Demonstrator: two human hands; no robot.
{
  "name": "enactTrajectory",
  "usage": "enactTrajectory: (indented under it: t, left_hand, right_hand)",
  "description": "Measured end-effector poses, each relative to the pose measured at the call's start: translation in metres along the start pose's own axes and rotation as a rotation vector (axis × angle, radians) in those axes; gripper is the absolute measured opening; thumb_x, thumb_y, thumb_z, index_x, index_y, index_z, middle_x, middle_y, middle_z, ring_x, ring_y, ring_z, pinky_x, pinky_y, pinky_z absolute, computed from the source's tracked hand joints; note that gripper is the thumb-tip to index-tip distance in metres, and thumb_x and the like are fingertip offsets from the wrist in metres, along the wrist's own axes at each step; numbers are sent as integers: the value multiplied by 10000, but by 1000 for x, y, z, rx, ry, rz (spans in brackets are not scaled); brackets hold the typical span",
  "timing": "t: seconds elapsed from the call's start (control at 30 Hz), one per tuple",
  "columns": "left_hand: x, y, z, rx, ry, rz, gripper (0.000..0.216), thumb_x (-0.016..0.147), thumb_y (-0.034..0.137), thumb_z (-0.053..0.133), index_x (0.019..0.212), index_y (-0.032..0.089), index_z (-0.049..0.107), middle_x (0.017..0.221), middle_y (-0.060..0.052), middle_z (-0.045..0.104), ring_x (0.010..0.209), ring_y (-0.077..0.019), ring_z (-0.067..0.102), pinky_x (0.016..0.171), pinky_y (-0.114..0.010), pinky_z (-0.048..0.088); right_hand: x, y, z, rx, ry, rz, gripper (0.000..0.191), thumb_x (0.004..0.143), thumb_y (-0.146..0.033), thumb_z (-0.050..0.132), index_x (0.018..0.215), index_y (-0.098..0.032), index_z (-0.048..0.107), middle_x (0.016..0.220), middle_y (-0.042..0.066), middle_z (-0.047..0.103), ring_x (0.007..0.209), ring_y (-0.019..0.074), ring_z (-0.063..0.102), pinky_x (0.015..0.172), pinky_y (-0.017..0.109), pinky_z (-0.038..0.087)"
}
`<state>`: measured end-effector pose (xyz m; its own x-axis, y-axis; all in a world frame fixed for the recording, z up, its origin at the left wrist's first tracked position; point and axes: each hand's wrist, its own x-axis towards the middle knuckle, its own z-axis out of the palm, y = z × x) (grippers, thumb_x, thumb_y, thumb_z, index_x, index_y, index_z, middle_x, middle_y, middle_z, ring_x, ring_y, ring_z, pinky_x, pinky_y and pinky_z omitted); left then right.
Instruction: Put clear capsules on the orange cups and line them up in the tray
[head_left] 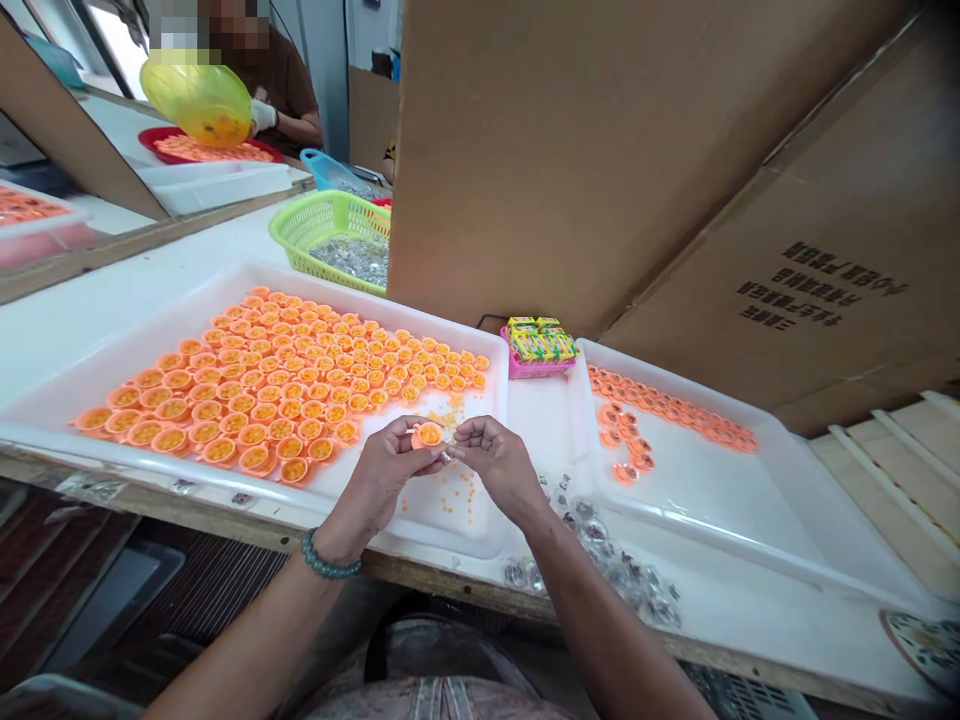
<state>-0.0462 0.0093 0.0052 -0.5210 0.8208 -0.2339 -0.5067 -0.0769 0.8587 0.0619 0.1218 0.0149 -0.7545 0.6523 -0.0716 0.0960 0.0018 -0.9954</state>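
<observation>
Between the thumb and fingers of my left hand is a small orange cup with yellow bits inside. Close beside it, my right hand has its fingertips pinched together; a small shiny clear piece seems to be at them, too small to name. Both hands are above the right end of a white tray, where loose yellow bits are scattered. Rows of similar orange cups fill the rest of that tray. Clear, shiny round pieces lie in a pile below my right forearm.
A second white tray on the right holds orange pieces along its back. A pink basket of small yellow-green packets stands between the trays. Behind are a green basket, cardboard and a person with a yellow bowl.
</observation>
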Motion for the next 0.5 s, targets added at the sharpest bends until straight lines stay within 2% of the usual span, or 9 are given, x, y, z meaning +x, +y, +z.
enactTrajectory:
  t: [0.17,0.33,0.5]
  left_hand:
    - [0,2,0,-47,-32,-12,341,638,214,765,924,144,592,782,-36,693,719,-143,650,734,-253,513]
    - [-2,3,1,-5,-8,2,344,606,199,781,910,141,632,803,-39,691,755,-147,640,746,-243,502]
    - [-3,-1,2,126,-56,3,338,627,199,746,958,168,682,785,-6,678,742,-147,613,717,-252,502]
  right_hand:
    - [-4,7,5,147,-14,124,227,661,-300,705,826,-185,598,719,-5,619,640,124,585,643,279,478]
    - [-3,-1,-4,211,96,41,235,624,-263,742,816,-186,631,757,-5,619,688,111,571,670,253,467]
    - [5,-14,-11,13,-86,-7,153,669,-278,715,780,-185,666,750,-2,637,721,126,572,700,265,461]
